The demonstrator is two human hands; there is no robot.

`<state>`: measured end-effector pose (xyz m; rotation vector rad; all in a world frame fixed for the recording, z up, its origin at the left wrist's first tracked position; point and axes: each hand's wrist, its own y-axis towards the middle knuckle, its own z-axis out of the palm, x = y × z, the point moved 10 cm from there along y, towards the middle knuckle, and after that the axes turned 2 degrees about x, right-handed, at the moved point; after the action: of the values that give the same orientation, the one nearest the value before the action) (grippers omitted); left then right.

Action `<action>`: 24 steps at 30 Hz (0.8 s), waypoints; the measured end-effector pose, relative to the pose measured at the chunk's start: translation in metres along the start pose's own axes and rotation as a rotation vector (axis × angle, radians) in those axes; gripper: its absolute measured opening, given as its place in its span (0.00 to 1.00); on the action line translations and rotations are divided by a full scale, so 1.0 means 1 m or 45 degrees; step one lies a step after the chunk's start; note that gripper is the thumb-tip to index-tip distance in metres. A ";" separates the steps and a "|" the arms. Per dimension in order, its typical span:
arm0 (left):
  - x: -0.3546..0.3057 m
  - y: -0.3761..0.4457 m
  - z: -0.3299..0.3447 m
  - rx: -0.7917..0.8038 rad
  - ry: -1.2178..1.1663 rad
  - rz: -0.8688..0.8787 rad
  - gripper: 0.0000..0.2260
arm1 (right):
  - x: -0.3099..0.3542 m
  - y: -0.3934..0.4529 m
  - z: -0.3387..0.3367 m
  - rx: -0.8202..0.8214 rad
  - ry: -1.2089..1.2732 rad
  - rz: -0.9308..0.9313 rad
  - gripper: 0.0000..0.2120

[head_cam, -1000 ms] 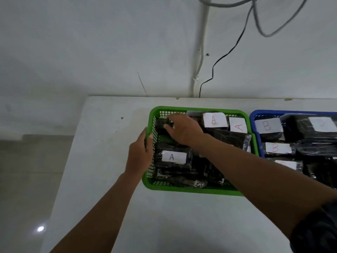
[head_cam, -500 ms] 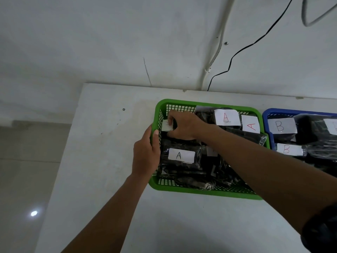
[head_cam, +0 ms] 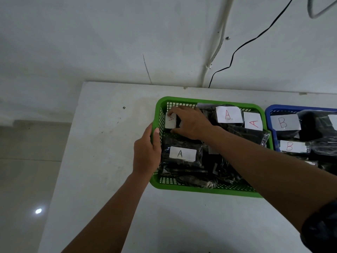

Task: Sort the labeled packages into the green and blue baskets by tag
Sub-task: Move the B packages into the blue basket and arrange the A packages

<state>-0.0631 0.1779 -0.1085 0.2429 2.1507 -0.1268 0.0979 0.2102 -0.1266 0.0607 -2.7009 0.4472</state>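
Observation:
A green basket (head_cam: pixel 206 191) on the white table holds several black packages with white A tags. My left hand (head_cam: pixel 146 152) grips the basket's left rim, thumb inside. My right hand (head_cam: pixel 189 122) reaches into the basket's far left corner and holds a black package with an A tag (head_cam: pixel 170 120) against the left wall. Another A-tagged package (head_cam: pixel 182 154) lies in front of it. To the right stands a blue basket (head_cam: pixel 269 114) with black packages carrying B tags (head_cam: pixel 284 122).
The white table (head_cam: pixel 109 143) ends at its left edge, with floor below on the left. A wall stands right behind the baskets, with a white conduit (head_cam: pixel 215 46) and a black cable (head_cam: pixel 242 46) running down it.
My right hand has pushed the A-tagged package further into the basket's far left corner, so its tag now shows. My left hand stays on the rim. The view shifted a little.

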 end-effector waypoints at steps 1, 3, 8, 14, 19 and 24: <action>0.001 0.000 0.000 0.000 -0.002 -0.004 0.16 | 0.002 -0.001 -0.001 0.024 0.029 -0.001 0.28; 0.001 0.000 0.000 -0.004 -0.001 -0.007 0.16 | 0.004 -0.004 -0.006 0.031 0.127 -0.002 0.27; 0.001 0.000 0.000 -0.011 0.004 -0.004 0.16 | -0.023 -0.022 -0.032 -0.156 0.136 0.231 0.16; 0.000 -0.001 -0.002 -0.033 0.032 -0.003 0.15 | -0.017 -0.027 -0.017 0.053 -0.457 0.135 0.26; -0.001 -0.001 -0.002 -0.033 0.019 0.004 0.16 | -0.007 -0.022 -0.012 -0.001 -0.386 0.018 0.24; -0.002 -0.001 -0.003 -0.042 0.007 0.041 0.15 | -0.002 -0.032 -0.027 -0.052 -0.081 0.004 0.19</action>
<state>-0.0648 0.1768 -0.1055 0.2590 2.1516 -0.0719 0.1136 0.1887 -0.0942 0.0600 -2.7722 0.3979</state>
